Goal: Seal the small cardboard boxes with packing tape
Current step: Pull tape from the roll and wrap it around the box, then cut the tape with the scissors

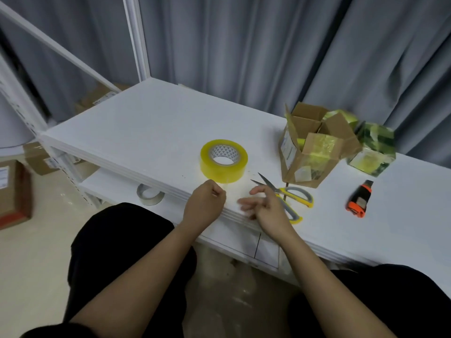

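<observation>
**Hands at the worktop edge, tape roll just beyond**

Head view: the roll of clear yellowish packing tape (pixel 224 161) lies flat on the white worktop (pixel 146 128), just past the left hand (pixel 204 203) and a little to its right. The open brown cardboard box (pixel 308 152), flaps up and patched with shiny tape, stands well to the right of both hands; a second small box wrapped in greenish tape (pixel 372 152) sits just beside it, farther right.

The left hand's fingers (pixel 217 191) are curled in, the thumb against them; whether they pinch a tape end cannot be told. The right hand (pixel 264 206) hovers at the worktop's front edge with its fingers (pixel 246 202) spread and loose, gripping nothing. Yellow-and-grey scissors (pixel 290 193) lie partly open, their lower handle partly hidden behind that hand. An orange-and-black utility knife (pixel 360 198) lies farther right.

A pale tape roll (pixel 150 194) rests on the lower shelf. Grey curtains (pixel 244 45) hang behind; brown cartons (pixel 14 191) stand on the floor at left.
</observation>
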